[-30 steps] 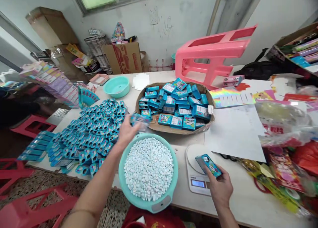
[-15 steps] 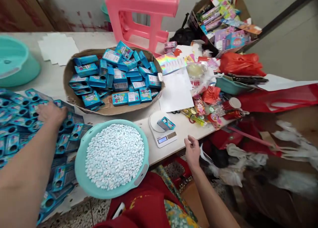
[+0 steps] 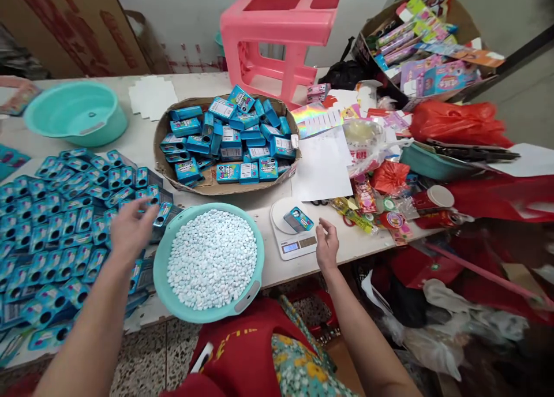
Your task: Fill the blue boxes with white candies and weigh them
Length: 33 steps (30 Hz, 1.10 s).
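Blue box [image 3: 300, 218] lies on the scale [image 3: 298, 248] near the worktop's [image 3: 272, 264] front edge; right hand [image 3: 328, 244], empty, half-curled, is beside it; left hand [image 3: 132, 228], loosely spread, hovers over boxes [image 3: 56, 227].

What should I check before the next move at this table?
1. Box on scale: ok. One blue box lies on the white scale.
2. Reading legible: not ok. The display is lit, but its digits are too small to read.
3. Right hand free: ok. It is beside the box, with nothing visible in it.
4. Left hand free: cannot tell. It is blurred, over the grouped boxes.
5. White pieces available: ok. They heap the basin.
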{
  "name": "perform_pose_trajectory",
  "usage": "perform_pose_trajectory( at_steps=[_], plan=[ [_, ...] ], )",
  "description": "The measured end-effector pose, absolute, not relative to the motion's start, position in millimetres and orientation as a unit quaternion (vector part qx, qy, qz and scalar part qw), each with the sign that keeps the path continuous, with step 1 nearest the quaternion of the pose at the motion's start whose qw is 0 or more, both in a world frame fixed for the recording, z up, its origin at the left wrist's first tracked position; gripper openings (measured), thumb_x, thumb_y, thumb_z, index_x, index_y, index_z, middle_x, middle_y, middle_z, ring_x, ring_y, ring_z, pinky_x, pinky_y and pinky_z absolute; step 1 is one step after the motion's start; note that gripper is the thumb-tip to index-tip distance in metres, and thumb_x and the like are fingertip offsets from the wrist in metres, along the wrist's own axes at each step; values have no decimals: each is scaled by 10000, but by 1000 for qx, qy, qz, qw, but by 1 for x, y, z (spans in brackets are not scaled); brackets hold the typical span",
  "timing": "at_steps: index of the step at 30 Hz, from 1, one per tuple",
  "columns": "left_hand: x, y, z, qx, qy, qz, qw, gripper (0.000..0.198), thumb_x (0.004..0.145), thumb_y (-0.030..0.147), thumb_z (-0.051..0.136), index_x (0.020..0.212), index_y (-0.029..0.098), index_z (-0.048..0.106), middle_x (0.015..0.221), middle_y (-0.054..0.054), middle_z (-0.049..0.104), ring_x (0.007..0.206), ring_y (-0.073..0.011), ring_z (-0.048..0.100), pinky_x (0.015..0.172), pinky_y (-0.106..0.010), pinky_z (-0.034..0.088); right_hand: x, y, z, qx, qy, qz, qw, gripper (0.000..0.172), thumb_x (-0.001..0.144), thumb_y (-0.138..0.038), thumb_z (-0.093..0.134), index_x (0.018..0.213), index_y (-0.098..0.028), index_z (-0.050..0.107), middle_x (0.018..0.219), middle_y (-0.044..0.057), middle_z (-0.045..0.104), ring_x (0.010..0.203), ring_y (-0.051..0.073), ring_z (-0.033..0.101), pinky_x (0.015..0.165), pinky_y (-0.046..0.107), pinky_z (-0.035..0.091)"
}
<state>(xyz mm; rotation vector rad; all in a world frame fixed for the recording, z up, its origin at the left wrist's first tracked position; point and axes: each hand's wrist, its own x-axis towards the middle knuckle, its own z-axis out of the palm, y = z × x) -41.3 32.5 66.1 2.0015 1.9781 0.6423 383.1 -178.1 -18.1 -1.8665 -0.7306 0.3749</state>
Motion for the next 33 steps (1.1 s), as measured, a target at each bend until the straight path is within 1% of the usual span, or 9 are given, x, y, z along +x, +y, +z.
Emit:
perform_pose_trajectory(
  at_steps=[3,5,8,10,15,20,26,30,33],
  plan=[
    [-4,-15,51,701,636,205,248,417,789,496,522,1045,198,661,981,-46,669,767,-189,602,739,-325,488,380,-164,-25,-768,-365,172,498,579,716,-480,663,1180,-163,527,1198,133,556,1096,243,530,910,396,444],
    [20,-39,39,682,621,219,318,396,778,487,541,1013,196,670,988,-54,670,792,-189,605,761,-325,480,377,-157,-26,-782,-374,184,465,624,637,-457,737,1149,-161,538,1113,118,596,1016,252,563,877,413,457],
    [52,-65,32,584,635,271,428,404,735,506,594,974,191,676,972,-64,673,838,-207,612,798,-338,470,369,-147,-9,-772,-409,185,451,469,685,-441,710,1044,-167,585,953,76,628,888,235,590,813,402,472],
    [71,-77,39,469,630,322,529,460,705,533,628,996,178,662,969,-79,674,845,-214,623,783,-339,474,357,-141,19,-724,-489,162,458,376,735,-420,686,1023,-191,609,956,63,620,904,226,581,823,383,462],
    [114,-80,74,183,500,451,717,542,793,618,492,1108,196,619,1097,-99,650,967,-196,617,783,-296,474,309,-122,82,-598,-681,150,394,373,761,-390,696,1104,-266,618,983,47,632,923,232,561,844,380,418],
    [123,-60,70,-8,482,488,727,343,855,445,490,877,137,640,887,-90,650,747,-144,618,659,-251,480,269,-94,71,-568,-757,168,277,325,782,-430,657,1065,-271,651,863,40,631,854,242,555,760,358,391],
    [101,-66,61,-41,454,544,705,117,782,230,566,794,135,632,757,-53,604,660,-113,580,658,-234,482,261,-89,74,-544,-724,261,335,351,760,-441,674,1058,-257,649,909,46,641,867,237,571,775,362,440],
    [80,-79,65,144,494,506,692,178,759,307,581,832,167,665,838,-76,622,813,-183,614,819,-342,483,269,-95,82,-570,-627,355,394,379,708,-475,701,996,-232,657,949,40,652,872,235,602,786,357,474],
    [59,-88,74,406,562,443,569,329,675,253,646,1001,225,680,1090,-99,617,1119,-270,529,1022,-440,359,265,-93,74,-623,-563,335,427,434,675,-519,701,985,-219,654,921,43,648,847,249,604,791,391,475]
  ],
)
